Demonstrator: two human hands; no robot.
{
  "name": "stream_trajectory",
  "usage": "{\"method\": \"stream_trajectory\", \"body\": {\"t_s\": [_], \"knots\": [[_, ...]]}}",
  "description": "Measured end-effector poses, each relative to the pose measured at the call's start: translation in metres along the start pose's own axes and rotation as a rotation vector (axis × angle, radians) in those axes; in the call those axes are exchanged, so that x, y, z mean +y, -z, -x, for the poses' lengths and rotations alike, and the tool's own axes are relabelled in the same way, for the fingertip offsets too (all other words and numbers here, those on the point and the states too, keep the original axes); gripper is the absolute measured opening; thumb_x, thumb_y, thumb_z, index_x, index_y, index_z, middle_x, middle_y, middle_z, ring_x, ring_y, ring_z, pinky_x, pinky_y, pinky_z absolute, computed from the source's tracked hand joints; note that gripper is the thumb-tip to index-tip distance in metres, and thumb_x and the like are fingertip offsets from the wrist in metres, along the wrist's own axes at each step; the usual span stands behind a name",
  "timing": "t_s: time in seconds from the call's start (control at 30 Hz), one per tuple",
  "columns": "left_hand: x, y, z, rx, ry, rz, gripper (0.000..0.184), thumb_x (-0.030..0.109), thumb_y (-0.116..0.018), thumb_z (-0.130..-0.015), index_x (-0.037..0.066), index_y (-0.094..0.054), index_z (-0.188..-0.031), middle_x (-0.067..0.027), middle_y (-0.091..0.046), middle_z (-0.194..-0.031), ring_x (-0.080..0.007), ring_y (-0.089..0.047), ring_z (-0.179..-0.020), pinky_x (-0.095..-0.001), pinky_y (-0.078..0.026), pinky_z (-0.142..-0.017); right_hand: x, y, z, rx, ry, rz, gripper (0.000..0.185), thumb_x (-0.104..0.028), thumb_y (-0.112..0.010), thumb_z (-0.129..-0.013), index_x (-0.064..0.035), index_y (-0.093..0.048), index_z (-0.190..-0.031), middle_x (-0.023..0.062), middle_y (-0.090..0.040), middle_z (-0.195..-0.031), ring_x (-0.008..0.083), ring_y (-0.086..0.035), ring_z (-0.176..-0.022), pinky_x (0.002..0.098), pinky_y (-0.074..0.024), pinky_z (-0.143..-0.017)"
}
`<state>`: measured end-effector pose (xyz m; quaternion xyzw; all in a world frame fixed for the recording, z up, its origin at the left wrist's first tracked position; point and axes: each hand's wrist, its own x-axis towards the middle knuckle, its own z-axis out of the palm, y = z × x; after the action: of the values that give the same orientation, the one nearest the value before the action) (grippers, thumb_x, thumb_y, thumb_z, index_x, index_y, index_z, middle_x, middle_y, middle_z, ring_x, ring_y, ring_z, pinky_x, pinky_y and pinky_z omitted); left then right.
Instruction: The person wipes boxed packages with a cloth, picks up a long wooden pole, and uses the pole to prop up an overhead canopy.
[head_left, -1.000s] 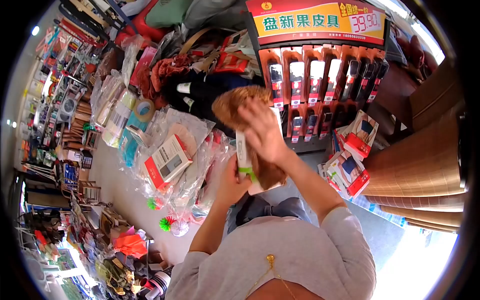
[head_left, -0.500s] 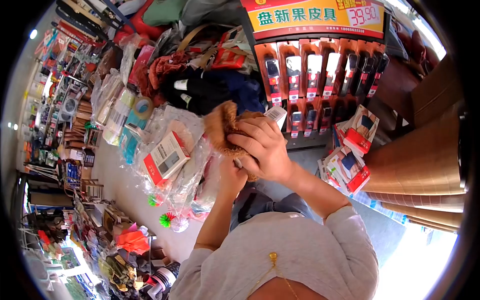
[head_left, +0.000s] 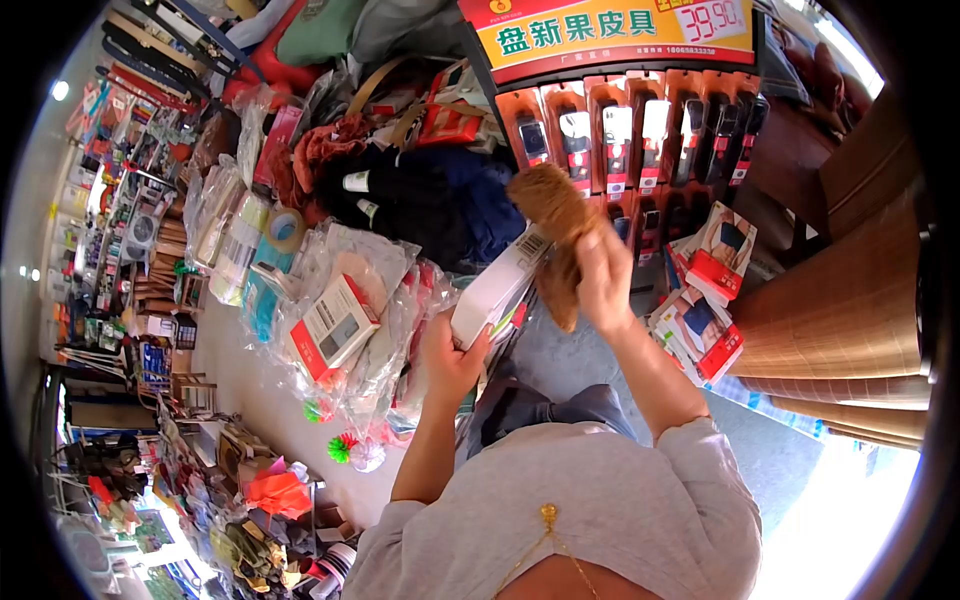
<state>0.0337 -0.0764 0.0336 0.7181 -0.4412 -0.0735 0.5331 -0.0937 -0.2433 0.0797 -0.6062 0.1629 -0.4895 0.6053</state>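
Observation:
My left hand [head_left: 456, 357] is closed around the lower end of a white box [head_left: 490, 295], which is tilted with its barcode end up and to the right. Just right of the box, my right hand [head_left: 604, 276] grips a fuzzy brown cloth [head_left: 553, 200] at its middle. One part of the cloth sticks up past my fingers and another hangs below them, close beside the box. Part of my right fingers is hidden by the cloth.
A rack of belts [head_left: 617, 140] under a price sign stands ahead. Red and white boxes [head_left: 700, 335] lie at the right. Dark clothes [head_left: 430, 205] and plastic bags holding a red and white box [head_left: 335, 328] lie at the left. Rolled brown blinds [head_left: 830, 300] are far right.
My right hand has moved right with the brown cloth, off the white box. The box, earlier largely covered by cloth and hand, now shows its long side in my left hand.

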Motion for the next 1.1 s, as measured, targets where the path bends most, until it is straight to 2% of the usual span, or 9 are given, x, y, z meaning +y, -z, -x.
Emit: {"method": "stream_trajectory", "body": {"t_s": [0.13, 0.3, 0.47, 0.63, 0.67, 0.7, 0.73, 0.9, 1.1], "knots": [[0.005, -0.006, -0.003, -0.048, -0.13, 0.005, 0.023, 0.01, -0.068, -0.071, 0.0, -0.054, -0.086, -0.0117, -0.056, -0.073, -0.0219, -0.053, -0.06, -0.0324, -0.04, -0.052, -0.025, -0.023, -0.011, -0.347, 0.633, 0.513, 0.027, -0.017, -0.055, -0.08, 0.0006, -0.059, -0.101, 0.0189, -0.057, -0.101, 0.0359, -0.056, -0.088, 0.0414, -0.0435, -0.08], [0.019, -0.001, 0.006, -0.012, 0.02, 0.07, 0.029, 0.008, -0.068, -0.072, -0.002, -0.052, -0.095, -0.0099, -0.059, -0.082, -0.0156, -0.056, -0.07, -0.0289, -0.044, -0.06, 0.033, 0.015, -0.019, -0.216, -0.001, 0.207, 0.03, -0.023, -0.047, -0.089, 0.0022, -0.057, -0.103, 0.0107, -0.061, -0.091, 0.0197, -0.057, -0.086, 0.0313, -0.0443, -0.077], [0.006, 0.002, -0.004, 0.067, 0.33, 0.674, 0.041, 0.006, -0.062, -0.077, -0.003, -0.043, -0.112, -0.011, -0.058, -0.1, -0.0149, -0.057, -0.086, -0.0273, -0.046, -0.075, 0.038, 0.022, -0.024, 0.095, -0.419, -0.457, 0.033, -0.022, -0.041, -0.093, 0.0033, -0.051, -0.112, 0.0055, -0.058, -0.1, 0.0119, -0.054, -0.089, 0.0265, -0.0437, -0.08], [0.007, -0.014, -0.021, 0.12, 0.554, 1.019, 0.036, 0.01, -0.056, -0.081, 0.0, -0.045, -0.114, -0.0102, -0.055, -0.109, -0.0182, -0.058, -0.087, -0.03, -0.049, -0.072, 0.018, -0.012, -0.02, -0.352, -0.325, -0.41, 0.04, -0.021, -0.041, -0.094, -0.0024, -0.039, -0.13, 0.0068, -0.044, -0.126, 0.0162, -0.041, -0.115, 0.0285, -0.0309, -0.098], [-0.008, -0.01, -0.024, 0.115, 0.701, 1.008, 0.036, 0.019, -0.052, -0.084, 0.003, -0.047, -0.116, -0.008, -0.054, -0.112, -0.0203, -0.058, -0.091, -0.034, -0.049, -0.078, 0.027, -0.01, -0.014, -0.403, -0.032, -0.019, 0.042, -0.021, -0.04, -0.095, -0.0006, -0.035, -0.131, 0.0098, -0.043, -0.129, 0.0182, -0.039, -0.117, 0.0294, -0.0285, -0.1], [0.01, -0.008, -0.035, 0.172, 0.73, 1.156, 0.041, 0.029, -0.049, -0.087, 0.005, -0.046, -0.12, -0.0086, -0.055, -0.113, -0.0231, -0.057, -0.097, -0.0377, -0.046, -0.085, 0.014, -0.006, 0.0, -0.473, -0.108, 0.072, 0.044, -0.022, -0.04, -0.094, 0.0005, -0.034, -0.131, 0.0134, -0.042, -0.13, 0.0214, -0.04, -0.118, 0.0301, -0.0296, -0.099], [0.008, -0.004, -0.044, 0.191, 0.737, 1.203, 0.043, 0.031, -0.049, -0.087, 0.005, -0.045, -0.121, -0.0094, -0.055, -0.114, -0.0242, -0.056, -0.099, -0.0387, -0.045, -0.087, 0.018, -0.006, 0.021, -0.474, -0.363, -0.084, 0.043, -0.021, -0.041, -0.094, 0.0009, -0.036, -0.13, 0.0153, -0.046, -0.125, 0.0236, -0.043, -0.115, 0.0307, -0.0321, -0.097], [-0.02, -0.003, -0.055, 0.236, 0.688, 1.133, 0.044, 0.032, -0.048, -0.088, 0.003, -0.045, -0.121, -0.0134, -0.055, -0.115, -0.0275, -0.057, -0.1, -0.0396, -0.045, -0.088, 0.011, 0.002, 0.072, -0.401, -0.249, -0.063, 0.026, -0.02, -0.044, -0.092, 0.0003, -0.052, -0.107, 0.0138, -0.053, -0.099, 0.0195, -0.051, -0.091, 0.0317, -0.0405, -0.082], [-0.023, -0.022, -0.049, 0.01, 0.687, 1.234, 0.04, 0.022, -0.049, -0.087, 0.0, -0.044, -0.12, -0.0127, -0.057, -0.108, -0.0258, -0.06, -0.093, -0.0387, -0.051, -0.078, -0.007, 0.007, -0.001, -0.324, 0.125, 0.221, 0.03, -0.015, -0.046, -0.09, 0.0033, -0.051, -0.113, 0.0228, -0.049, -0.116, 0.036, -0.047, -0.108, 0.0352, -0.0373, -0.091]]}}
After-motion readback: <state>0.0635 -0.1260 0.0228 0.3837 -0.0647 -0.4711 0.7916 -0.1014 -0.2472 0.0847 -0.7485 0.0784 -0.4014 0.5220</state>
